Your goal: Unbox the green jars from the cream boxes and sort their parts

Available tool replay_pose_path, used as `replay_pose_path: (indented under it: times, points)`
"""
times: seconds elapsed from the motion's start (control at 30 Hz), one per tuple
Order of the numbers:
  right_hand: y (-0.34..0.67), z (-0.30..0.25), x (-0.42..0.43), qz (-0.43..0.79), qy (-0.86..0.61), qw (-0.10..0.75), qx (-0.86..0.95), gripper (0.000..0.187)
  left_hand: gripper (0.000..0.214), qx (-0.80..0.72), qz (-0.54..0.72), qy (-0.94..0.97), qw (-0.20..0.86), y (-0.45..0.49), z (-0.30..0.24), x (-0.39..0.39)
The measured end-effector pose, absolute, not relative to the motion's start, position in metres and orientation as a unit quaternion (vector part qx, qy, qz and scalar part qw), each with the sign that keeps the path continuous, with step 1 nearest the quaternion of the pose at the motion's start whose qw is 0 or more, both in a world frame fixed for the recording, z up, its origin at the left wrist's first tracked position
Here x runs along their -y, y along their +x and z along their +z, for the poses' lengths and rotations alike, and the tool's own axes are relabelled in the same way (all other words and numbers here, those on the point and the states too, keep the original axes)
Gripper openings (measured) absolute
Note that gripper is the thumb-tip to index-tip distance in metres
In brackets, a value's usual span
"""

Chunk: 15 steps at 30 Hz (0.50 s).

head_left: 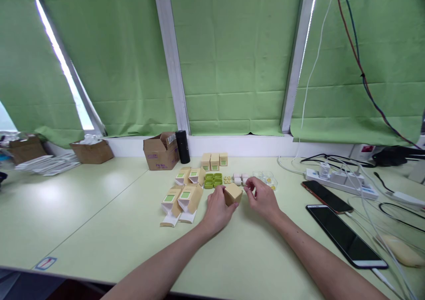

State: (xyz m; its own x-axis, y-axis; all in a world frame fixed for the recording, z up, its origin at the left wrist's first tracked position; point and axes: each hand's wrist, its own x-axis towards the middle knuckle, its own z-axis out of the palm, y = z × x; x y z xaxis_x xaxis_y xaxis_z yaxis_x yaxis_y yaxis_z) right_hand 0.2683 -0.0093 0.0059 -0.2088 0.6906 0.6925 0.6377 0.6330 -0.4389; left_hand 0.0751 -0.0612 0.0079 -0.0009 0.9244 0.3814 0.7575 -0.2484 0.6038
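Note:
My left hand [217, 209] is wrapped round a small closed kraft-paper box [233, 194], held tilted just above the table. Close to the box's right side is my right hand [264, 198], its fingers bent and slightly apart, with nothing visible in them. To the left stand several opened kraft boxes [190, 198] with green label squares and raised flaps. Behind my hands lie several green square pieces [213, 180], small yellowish pieces [227, 180], pale pink pieces [240, 179] and a clear plastic tray [265, 178]. Three closed kraft boxes [214, 161] stand farther back.
A cardboard carton [161, 151] and a black cylinder [182, 147] stand at the back left. On the right are two phones [345, 235], a power strip [341, 182], tangled cables and a beige oval object [400, 250]. White stacked items [49, 163] lie far left.

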Motion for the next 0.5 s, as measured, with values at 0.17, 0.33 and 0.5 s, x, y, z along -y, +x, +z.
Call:
replay_pose_path:
  times: [0.17, 0.33, 0.5]
  points:
    - [0.263, 0.012, 0.022, -0.022, -0.347, 0.487, 0.802, 0.016, 0.049, -0.514, 0.387, 0.761, -0.078, 0.066, 0.011, 0.063]
    - [0.259, 0.014, 0.029, -0.019, -0.306, 0.49, 0.816, 0.031, 0.046, -0.477, 0.385, 0.769, -0.183, 0.061, 0.02, 0.066]
    - [0.255, 0.012, 0.032, -0.011, -0.3, 0.477, 0.826, 0.035, 0.038, -0.459, 0.364, 0.77, -0.252, 0.062, 0.021, 0.068]
